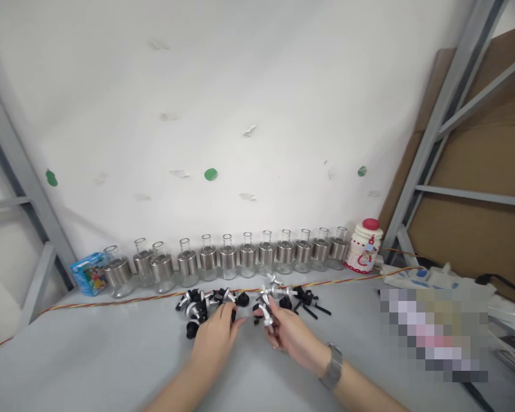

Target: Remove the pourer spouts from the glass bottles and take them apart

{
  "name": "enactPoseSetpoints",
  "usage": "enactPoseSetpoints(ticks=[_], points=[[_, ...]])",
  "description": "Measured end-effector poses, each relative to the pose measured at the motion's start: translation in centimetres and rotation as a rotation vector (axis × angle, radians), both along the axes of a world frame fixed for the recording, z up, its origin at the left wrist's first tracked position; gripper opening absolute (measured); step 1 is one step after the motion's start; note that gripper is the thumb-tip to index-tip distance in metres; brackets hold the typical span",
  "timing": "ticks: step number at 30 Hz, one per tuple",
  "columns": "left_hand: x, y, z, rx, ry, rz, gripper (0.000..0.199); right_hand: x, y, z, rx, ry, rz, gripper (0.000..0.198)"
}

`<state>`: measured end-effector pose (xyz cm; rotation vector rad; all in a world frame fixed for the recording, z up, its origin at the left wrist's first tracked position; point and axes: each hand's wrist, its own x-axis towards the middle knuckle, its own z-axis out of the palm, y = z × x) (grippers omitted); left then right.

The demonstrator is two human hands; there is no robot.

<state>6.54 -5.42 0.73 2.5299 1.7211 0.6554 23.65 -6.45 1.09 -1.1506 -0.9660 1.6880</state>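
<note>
My right hand (292,335) has its fingers closed on a silver bottle pourer (266,316). To its left, my left hand (216,336) curls over a small black part (233,315), mostly hidden by the fingers. Beyond and left of that hand lies a pile of silver-and-black pourers (194,309). A black stopper (242,298) sits in the gap between the hands. Past the right hand are more silver pieces (273,279) and loose black tubes (310,311).
Glass bottles with metal sleeves (227,255) stand in a row along the wall. A blue box (88,276) is at the row's left end, a red-lidded white jar (364,247) at its right. A twisted wire (154,297) crosses the grey table (90,349); a power strip (433,278) lies right.
</note>
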Motion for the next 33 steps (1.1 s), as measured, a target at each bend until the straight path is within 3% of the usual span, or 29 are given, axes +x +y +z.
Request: enactPoseSetpoints(ticks=[3,5,8,12,15,19,22,30,33], points=[[-0.1,-0.5,0.1,0.123,-0.041,-0.042,0.039,-0.4,-0.1,-0.7,-0.01,-0.042,0.029,0.063],[0.0,-1.1,0.3,0.173,-0.016,-0.12,0.047,-0.8,-0.4,-1.1,0.067,-0.103,0.077,0.063],[0.4,-1.8,0.6,0.137,0.013,-0.22,0.037,-1.1,-1.1,-1.1,0.183,-0.121,0.197,0.06],[0.3,-2.3,0.8,0.039,-0.03,-0.232,0.026,-0.1,-1.9,0.6,0.151,0.068,0.486,0.043],[0.1,-2.5,0.7,0.011,-0.049,-0.271,0.026,0.5,-2.0,1.4,0.174,0.044,0.639,0.041],[0.1,-2.8,0.5,0.055,0.05,-0.263,0.028,-0.5,-2.3,0.5,0.308,-0.279,0.455,0.015],[0.2,-3.1,0.8,0.062,0.085,-0.252,0.028,-1.4,-2.9,-0.5,0.367,-0.482,0.294,0.008],[0.1,-3.2,0.9,-0.143,-0.067,-0.267,0.029,-1.7,-3.5,-0.6,0.559,-0.687,0.213,0.004],[0.0,-2.8,0.6,-0.189,-0.105,-0.26,0.034,-1.7,-3.4,-0.6,0.544,-0.695,0.219,0.007]])
